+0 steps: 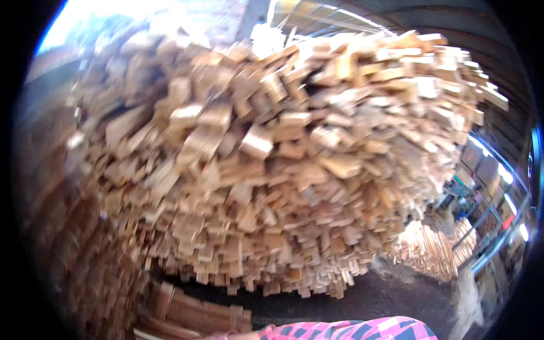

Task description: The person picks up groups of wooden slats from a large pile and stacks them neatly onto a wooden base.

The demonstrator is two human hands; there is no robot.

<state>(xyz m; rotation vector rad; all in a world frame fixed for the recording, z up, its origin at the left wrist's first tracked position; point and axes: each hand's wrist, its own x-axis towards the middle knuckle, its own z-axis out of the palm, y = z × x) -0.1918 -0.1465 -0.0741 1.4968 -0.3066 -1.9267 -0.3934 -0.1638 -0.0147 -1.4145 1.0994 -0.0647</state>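
A big stack of cut wooden boards [272,158] fills most of the view, their sawn ends facing me in an uneven wall. The picture is blurred by motion. At the bottom edge a pink and dark checked sleeve [351,330] comes in from the right. It seems to be my own arm, but no hand shows. Neither hand is visible in this view.
A darker pile of brownish boards [192,311] lies low at the left. A dark floor [391,294] runs under the stack. To the right stands a smaller bundle of thin pale strips [430,249], with machinery and bright lights [498,209] behind it.
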